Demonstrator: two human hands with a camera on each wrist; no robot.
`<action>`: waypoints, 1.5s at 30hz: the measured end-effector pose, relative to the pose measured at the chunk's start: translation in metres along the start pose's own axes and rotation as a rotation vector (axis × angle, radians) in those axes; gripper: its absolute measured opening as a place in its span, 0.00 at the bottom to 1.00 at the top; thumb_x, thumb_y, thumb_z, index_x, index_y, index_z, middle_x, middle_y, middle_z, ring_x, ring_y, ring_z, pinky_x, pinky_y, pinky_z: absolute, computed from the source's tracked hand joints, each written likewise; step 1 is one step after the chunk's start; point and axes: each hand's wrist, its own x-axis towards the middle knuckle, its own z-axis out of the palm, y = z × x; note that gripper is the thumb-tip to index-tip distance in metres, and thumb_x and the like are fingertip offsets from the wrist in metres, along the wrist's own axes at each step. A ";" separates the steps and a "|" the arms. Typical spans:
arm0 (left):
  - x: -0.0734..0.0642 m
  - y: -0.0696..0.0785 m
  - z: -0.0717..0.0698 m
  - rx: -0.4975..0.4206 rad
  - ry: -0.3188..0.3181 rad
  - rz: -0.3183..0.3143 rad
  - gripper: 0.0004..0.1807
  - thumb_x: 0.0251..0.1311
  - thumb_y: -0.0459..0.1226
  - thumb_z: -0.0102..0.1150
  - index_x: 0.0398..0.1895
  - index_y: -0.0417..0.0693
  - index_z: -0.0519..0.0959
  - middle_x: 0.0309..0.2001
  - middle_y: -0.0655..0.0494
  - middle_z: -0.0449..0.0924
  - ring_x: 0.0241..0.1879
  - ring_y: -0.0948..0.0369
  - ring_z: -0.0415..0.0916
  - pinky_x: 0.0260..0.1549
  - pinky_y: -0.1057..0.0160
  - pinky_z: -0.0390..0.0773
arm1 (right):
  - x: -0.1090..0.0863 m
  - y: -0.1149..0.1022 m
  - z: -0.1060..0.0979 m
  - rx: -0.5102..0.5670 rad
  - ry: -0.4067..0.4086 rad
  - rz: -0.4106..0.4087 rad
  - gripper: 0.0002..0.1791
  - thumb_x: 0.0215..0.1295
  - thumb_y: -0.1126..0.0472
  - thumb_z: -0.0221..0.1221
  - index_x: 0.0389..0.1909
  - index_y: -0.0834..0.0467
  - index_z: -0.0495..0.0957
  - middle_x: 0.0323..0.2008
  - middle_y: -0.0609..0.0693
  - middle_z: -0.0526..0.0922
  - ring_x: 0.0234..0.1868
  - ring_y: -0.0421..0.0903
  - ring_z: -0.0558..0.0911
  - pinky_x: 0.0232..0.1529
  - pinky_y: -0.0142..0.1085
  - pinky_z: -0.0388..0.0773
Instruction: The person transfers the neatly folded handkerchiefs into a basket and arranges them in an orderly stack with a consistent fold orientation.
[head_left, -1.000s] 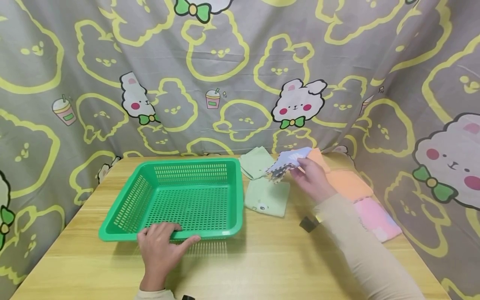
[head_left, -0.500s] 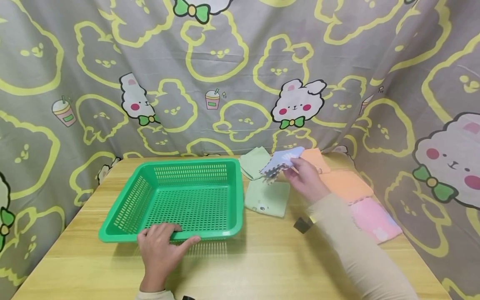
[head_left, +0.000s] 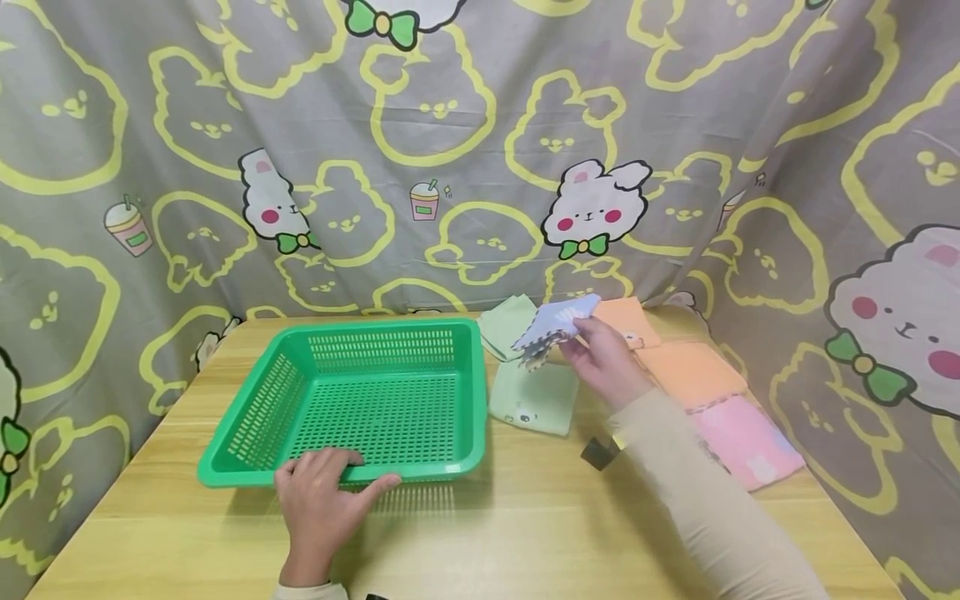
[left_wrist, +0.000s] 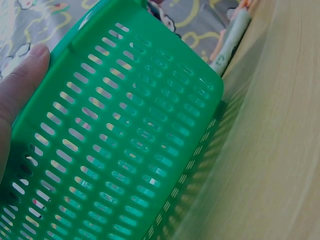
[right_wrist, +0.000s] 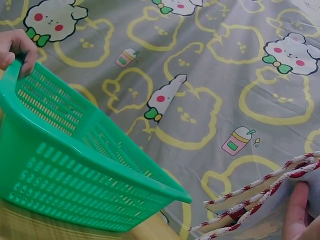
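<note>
A green plastic basket (head_left: 375,475) with slotted walls stands at the left of the table. My left hand (head_left: 318,504) grips its near rim, fingers over the edge and thumb outside; the thumb also shows in the left wrist view. My right hand (head_left: 603,358) pinches a folded blue square towel (head_left: 558,318) with a white print and striped edging, raised over two light green towels. In the right wrist view, the stitched edges of this towel (right_wrist: 250,205) show in red and white beside a finger. One green towel (head_left: 534,396) lies nearer, the other (head_left: 510,325) farther back.
Right of the right hand lie a folded orange towel (head_left: 693,371), another orange towel (head_left: 630,321) behind it, and a pink towel (head_left: 750,442) in front. A patterned grey curtain (head_left: 465,167) closes off the table's back and sides.
My right hand has moved a little to the left with the blue towel, uncovering more of the orange towel at the back. The left hand and the basket stay in place.
</note>
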 end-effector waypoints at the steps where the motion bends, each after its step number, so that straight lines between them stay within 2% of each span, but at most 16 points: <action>1: 0.000 0.000 0.000 0.001 -0.002 -0.001 0.42 0.46 0.78 0.44 0.18 0.49 0.78 0.19 0.54 0.78 0.21 0.52 0.70 0.34 0.43 0.58 | 0.000 0.001 0.001 -0.001 0.001 0.001 0.09 0.75 0.68 0.40 0.53 0.59 0.62 0.48 0.51 0.65 0.41 0.40 0.73 0.45 0.26 0.74; 11: -0.001 -0.001 -0.003 -0.001 -0.011 -0.001 0.41 0.45 0.77 0.47 0.19 0.49 0.79 0.20 0.53 0.79 0.21 0.52 0.71 0.33 0.44 0.58 | 0.001 0.008 0.007 0.033 0.018 0.005 0.10 0.74 0.68 0.42 0.52 0.59 0.64 0.47 0.51 0.66 0.39 0.41 0.75 0.43 0.26 0.75; 21: 0.003 0.002 -0.001 -0.016 -0.020 -0.003 0.41 0.46 0.77 0.47 0.19 0.48 0.79 0.20 0.54 0.79 0.21 0.53 0.70 0.34 0.44 0.58 | 0.002 0.009 0.009 0.015 0.048 0.005 0.13 0.74 0.68 0.43 0.56 0.57 0.64 0.50 0.49 0.67 0.43 0.41 0.73 0.45 0.27 0.75; 30: 0.000 0.001 -0.001 -0.001 -0.011 -0.004 0.41 0.46 0.77 0.46 0.19 0.49 0.79 0.19 0.54 0.79 0.20 0.53 0.70 0.33 0.44 0.58 | 0.000 0.012 0.017 -0.005 0.020 0.009 0.28 0.74 0.69 0.41 0.73 0.55 0.53 0.52 0.50 0.66 0.44 0.41 0.73 0.46 0.27 0.75; 40: -0.001 0.001 -0.001 0.000 -0.006 0.003 0.41 0.46 0.77 0.46 0.18 0.49 0.79 0.19 0.54 0.79 0.20 0.53 0.70 0.33 0.44 0.58 | 0.000 0.013 0.022 -0.031 0.030 0.018 0.30 0.74 0.68 0.42 0.75 0.52 0.53 0.55 0.49 0.67 0.48 0.42 0.72 0.49 0.28 0.74; 45: -0.001 0.000 0.000 -0.005 0.005 0.011 0.40 0.45 0.77 0.47 0.18 0.49 0.79 0.19 0.54 0.78 0.20 0.53 0.70 0.32 0.44 0.58 | -0.001 0.015 0.026 -0.058 0.026 0.016 0.30 0.74 0.68 0.42 0.75 0.51 0.53 0.55 0.49 0.68 0.47 0.41 0.73 0.48 0.28 0.74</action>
